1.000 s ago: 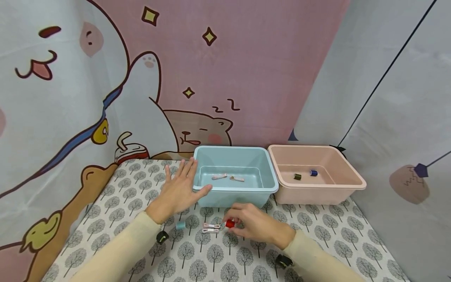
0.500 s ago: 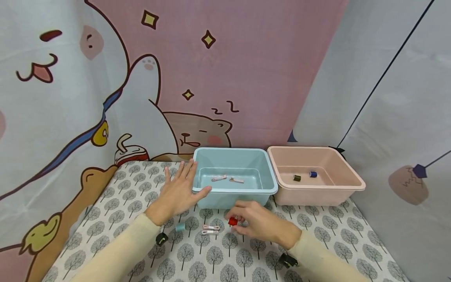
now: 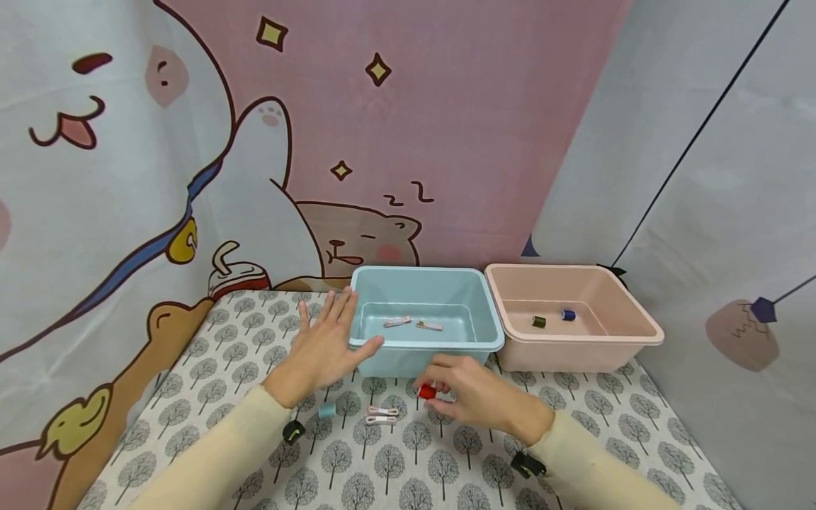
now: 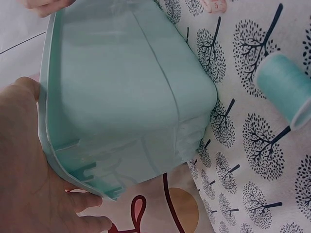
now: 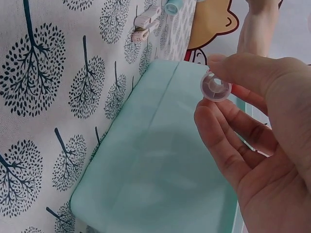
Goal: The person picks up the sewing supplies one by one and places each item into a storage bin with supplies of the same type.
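Observation:
My right hand pinches a red thread spool between thumb and fingers, just in front of the blue bin. In the right wrist view the spool's clear end faces the camera. My left hand rests with spread, straight fingers at the bin's left rim. A light blue thread spool lies on the tree-print cloth between my hands. Beside it are two folded tape measures. Inside the blue bin lie two more folded tape measures.
A pink bin stands directly right of the blue one, holding a dark green thread spool and a blue thread spool. Behind both bins hangs a cartoon-print curtain. Tree-patterned cloth covers the table.
The red thread spool, pinched in my right hand, has moved a little right and away from me, from beside the tape measures toward the blue bin's front. My left hand has stayed put.

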The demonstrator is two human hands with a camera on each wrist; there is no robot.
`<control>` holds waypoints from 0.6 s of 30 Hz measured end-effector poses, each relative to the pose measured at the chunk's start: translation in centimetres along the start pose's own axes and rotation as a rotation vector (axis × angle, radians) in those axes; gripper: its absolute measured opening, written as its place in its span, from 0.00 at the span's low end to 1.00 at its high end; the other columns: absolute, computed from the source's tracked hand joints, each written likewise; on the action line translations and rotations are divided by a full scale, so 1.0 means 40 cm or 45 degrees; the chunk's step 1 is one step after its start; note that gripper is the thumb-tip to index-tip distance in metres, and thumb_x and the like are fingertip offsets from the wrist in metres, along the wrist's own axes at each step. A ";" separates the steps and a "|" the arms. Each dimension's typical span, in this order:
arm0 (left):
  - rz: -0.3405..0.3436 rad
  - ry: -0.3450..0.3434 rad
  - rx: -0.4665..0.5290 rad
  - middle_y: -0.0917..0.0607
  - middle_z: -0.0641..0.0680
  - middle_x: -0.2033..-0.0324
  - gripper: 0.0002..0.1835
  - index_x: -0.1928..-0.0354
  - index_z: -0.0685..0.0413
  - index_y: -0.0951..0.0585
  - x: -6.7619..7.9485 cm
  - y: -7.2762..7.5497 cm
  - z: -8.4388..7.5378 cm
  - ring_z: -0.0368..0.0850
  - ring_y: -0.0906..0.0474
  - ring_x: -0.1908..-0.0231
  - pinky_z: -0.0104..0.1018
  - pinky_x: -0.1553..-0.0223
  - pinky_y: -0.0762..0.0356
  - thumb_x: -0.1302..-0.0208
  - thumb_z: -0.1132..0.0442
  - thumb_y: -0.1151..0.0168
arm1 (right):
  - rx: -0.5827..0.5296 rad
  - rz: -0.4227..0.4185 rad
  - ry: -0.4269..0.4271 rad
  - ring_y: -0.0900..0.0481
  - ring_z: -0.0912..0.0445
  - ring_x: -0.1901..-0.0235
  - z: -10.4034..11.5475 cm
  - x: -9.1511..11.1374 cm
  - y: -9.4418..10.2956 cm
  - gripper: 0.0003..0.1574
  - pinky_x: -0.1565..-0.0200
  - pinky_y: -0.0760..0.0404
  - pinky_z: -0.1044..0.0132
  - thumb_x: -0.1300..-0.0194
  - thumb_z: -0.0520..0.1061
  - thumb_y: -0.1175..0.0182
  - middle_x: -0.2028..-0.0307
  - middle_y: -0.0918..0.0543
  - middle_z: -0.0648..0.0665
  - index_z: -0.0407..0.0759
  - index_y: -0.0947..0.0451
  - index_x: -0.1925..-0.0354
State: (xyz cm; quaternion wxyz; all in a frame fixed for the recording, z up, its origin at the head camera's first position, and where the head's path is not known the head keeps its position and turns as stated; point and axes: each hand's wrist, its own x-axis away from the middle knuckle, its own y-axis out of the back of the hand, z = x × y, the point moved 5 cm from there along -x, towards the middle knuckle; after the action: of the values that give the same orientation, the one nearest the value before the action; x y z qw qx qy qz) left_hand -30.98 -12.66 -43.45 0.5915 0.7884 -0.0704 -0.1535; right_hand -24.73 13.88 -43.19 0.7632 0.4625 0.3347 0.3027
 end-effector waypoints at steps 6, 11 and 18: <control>-0.005 0.002 -0.021 0.57 0.54 0.03 0.64 0.03 0.52 0.55 -0.002 0.000 -0.002 0.65 0.60 0.04 0.86 0.12 0.74 0.21 0.11 0.61 | 0.022 -0.030 0.009 0.08 0.60 0.58 -0.004 0.004 0.012 0.19 0.53 0.06 0.71 0.27 0.42 0.18 0.49 0.08 0.51 0.48 0.07 0.40; -0.012 0.000 -0.015 0.57 0.54 0.03 0.64 0.03 0.52 0.54 0.000 0.000 -0.004 0.65 0.61 0.04 0.86 0.12 0.74 0.20 0.12 0.60 | 0.020 -0.049 0.004 0.07 0.59 0.58 -0.006 0.009 0.030 0.19 0.53 0.06 0.72 0.27 0.41 0.19 0.50 0.07 0.50 0.46 0.08 0.41; -0.011 0.000 -0.019 0.57 0.54 0.03 0.64 0.03 0.51 0.55 0.000 -0.001 -0.003 0.65 0.61 0.04 0.86 0.12 0.74 0.21 0.12 0.61 | 0.053 -0.101 0.039 0.06 0.58 0.58 -0.005 0.017 0.060 0.19 0.55 0.06 0.70 0.28 0.39 0.18 0.50 0.07 0.50 0.47 0.07 0.41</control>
State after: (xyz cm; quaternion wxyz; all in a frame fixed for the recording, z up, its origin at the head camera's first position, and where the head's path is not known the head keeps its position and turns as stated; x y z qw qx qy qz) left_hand -30.93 -12.53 -43.47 0.5967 0.7843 -0.0657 -0.1564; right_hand -24.86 15.43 -41.24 0.7597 0.4597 0.3707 0.2723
